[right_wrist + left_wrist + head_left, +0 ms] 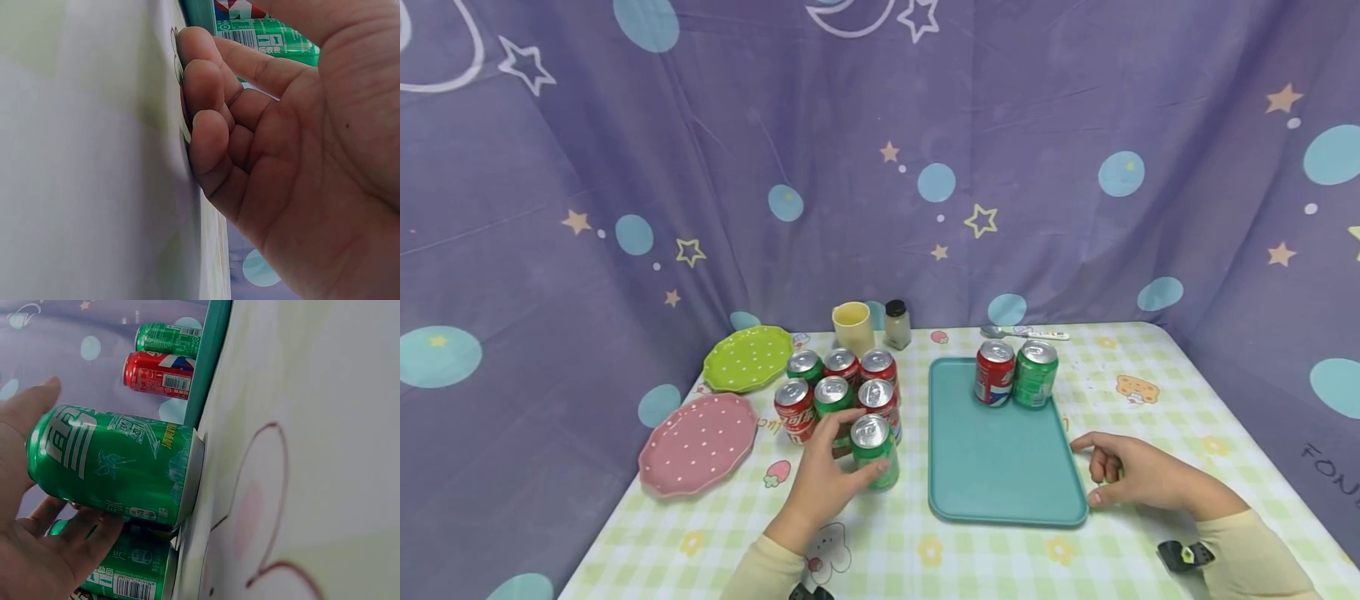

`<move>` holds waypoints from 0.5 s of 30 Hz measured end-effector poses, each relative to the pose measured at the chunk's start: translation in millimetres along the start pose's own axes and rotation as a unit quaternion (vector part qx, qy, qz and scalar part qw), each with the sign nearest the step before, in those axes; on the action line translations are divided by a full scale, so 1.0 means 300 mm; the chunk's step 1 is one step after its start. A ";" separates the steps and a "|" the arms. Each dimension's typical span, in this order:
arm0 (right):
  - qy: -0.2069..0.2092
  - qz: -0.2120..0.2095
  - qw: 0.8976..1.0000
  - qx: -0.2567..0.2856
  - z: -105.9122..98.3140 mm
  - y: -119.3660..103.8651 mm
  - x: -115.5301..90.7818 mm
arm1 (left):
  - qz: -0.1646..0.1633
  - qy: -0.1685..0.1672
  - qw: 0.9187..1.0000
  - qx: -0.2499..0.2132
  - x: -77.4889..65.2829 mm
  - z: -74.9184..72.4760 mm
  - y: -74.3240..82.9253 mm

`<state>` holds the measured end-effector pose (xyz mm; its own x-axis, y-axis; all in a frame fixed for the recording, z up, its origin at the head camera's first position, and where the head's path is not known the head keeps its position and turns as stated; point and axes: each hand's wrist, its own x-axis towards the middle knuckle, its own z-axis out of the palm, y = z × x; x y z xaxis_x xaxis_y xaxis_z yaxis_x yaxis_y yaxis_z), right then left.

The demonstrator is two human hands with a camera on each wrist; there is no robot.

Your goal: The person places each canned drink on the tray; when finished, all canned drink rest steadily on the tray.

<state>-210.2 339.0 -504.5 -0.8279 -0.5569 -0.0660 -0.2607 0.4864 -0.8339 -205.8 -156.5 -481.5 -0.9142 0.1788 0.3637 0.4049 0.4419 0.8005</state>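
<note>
The left hand (820, 487) was curved round a green aluminium drink can (872, 446), its thumb across the near side and its fingers at the far left; how firmly they pressed could not be told. That can stood upright on the bench (737, 533), covered in pale green checked cloth, at the near right of six upright red and green cans (793, 408). The right hand (1150, 475) lay beside the right rim of a teal rectangular tray (1007, 475), thumb and forefinger spread apart at the edge, the other fingers loosely bent and holding nothing. At the tray's far end a red can (994, 379) and a second green can (1036, 379) stood side by side. A pink dotted plate (700, 446) and a lime-green dotted plate (748, 358) lay at the left; a yellow mug (853, 329), a black-lidded glass jar (897, 327) and a spoon (1037, 335) were at the back.
</note>
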 end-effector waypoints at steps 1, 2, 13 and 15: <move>0.000 -0.001 1.000 0.000 0.000 0.000 0.000 | -0.005 -0.003 1.000 0.008 -0.001 0.001 -0.002; -0.001 -0.002 1.000 -0.001 0.000 -0.001 0.000 | -0.010 -0.007 1.000 0.019 -0.001 0.002 -0.004; 0.001 0.004 1.000 -0.008 0.004 -0.002 -0.001 | -0.018 -0.007 0.996 0.087 -0.003 0.006 -0.028; 0.001 0.006 1.000 -0.009 0.005 -0.002 -0.001 | -0.018 -0.005 0.996 0.083 -0.004 0.008 -0.029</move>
<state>-209.1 337.8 -504.8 -0.8322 -0.5493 -0.0757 -0.2587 0.5053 -0.8232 -208.4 -158.5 -490.1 -0.9282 0.1694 0.3312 0.3650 0.5869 0.7227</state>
